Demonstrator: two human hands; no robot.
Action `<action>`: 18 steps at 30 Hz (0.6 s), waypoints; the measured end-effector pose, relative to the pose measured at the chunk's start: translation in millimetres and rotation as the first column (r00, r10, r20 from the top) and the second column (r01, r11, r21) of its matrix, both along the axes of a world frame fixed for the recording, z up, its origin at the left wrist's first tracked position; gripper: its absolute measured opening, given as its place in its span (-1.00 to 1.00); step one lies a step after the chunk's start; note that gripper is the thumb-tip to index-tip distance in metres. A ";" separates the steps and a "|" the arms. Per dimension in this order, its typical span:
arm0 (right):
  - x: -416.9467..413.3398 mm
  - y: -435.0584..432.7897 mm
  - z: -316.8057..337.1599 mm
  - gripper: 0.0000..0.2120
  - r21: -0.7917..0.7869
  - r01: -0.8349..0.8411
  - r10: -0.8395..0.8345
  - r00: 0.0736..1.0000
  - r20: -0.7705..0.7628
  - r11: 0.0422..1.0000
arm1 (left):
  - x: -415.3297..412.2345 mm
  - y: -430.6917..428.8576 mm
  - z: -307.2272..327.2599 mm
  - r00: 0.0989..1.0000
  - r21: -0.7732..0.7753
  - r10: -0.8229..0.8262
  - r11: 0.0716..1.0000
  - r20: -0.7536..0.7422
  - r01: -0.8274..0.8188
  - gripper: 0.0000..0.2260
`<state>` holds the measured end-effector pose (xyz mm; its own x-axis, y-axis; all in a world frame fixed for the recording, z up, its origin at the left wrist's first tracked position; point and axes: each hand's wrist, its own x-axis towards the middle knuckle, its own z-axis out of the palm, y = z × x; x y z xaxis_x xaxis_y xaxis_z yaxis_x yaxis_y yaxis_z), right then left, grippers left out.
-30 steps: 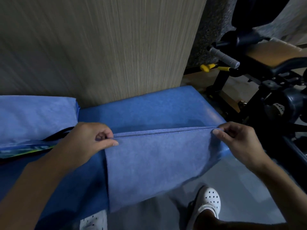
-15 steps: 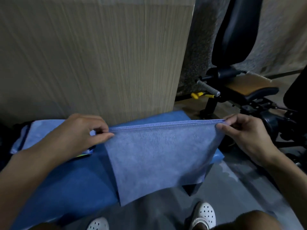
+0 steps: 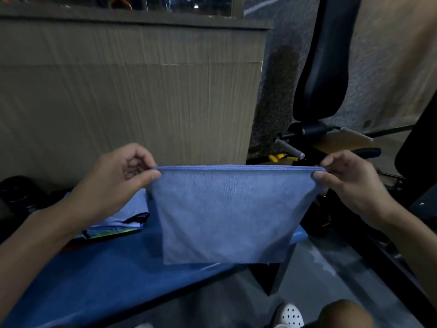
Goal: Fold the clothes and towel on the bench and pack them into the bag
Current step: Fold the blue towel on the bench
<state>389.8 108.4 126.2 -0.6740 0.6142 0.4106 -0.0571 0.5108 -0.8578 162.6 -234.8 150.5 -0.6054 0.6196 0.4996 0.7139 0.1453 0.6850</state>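
In the head view, the blue towel (image 3: 227, 214) hangs in the middle of the frame, held up in the air in front of the blue surface (image 3: 94, 280) that fills the lower left. The left hand (image 3: 118, 181) pinches the top left corner between thumb and fingers (image 3: 146, 177). The right hand (image 3: 350, 183) pinches the top right corner the same way. Both hands sit at the same height with the other fingers curled in, and the arms come up from the two lower corners of the frame. The top edge is pulled straight and tight between them. I think this step is folding the towel. To do it well, the pull should be the same on both sides and the top edge should stay flat, so the corners meet neatly when the hands come together. Some folded clothes (image 3: 118, 223) lie on the surface at the middle left, just beside the towel. A dark thing (image 3: 16, 192) at the far left edge may be the bag, but I cannot tell.
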 end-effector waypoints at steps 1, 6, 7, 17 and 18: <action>1.2 -2.0 2.9 -0.85 0.031 -0.022 0.021 0.999 0.042 0.999 | -0.1 -1.1 1.8 1.000 0.005 -0.005 1.000 0.017 0.005 -0.67; -1.9 -5.7 10.7 -0.87 0.205 -0.055 0.011 0.978 0.209 0.977 | -0.3 -4.9 6.8 0.995 -0.188 0.020 0.981 -0.095 -0.037 -0.79; -4.0 -4.9 10.7 -0.88 0.192 -0.055 0.013 0.977 0.215 0.980 | -0.1 -4.8 7.5 0.997 -0.184 0.029 0.982 -0.074 -0.042 -0.83; -70.4 14.2 -3.2 -0.89 -0.083 -0.062 0.076 0.981 0.177 0.995 | -50.1 32.1 -6.9 0.915 -0.034 0.077 0.997 0.396 -0.069 -0.89; -80.6 19.7 -4.8 -0.88 -0.092 -0.058 0.071 0.987 0.143 0.994 | -56.9 39.8 -7.1 0.908 0.004 0.061 0.998 0.414 -0.069 -0.90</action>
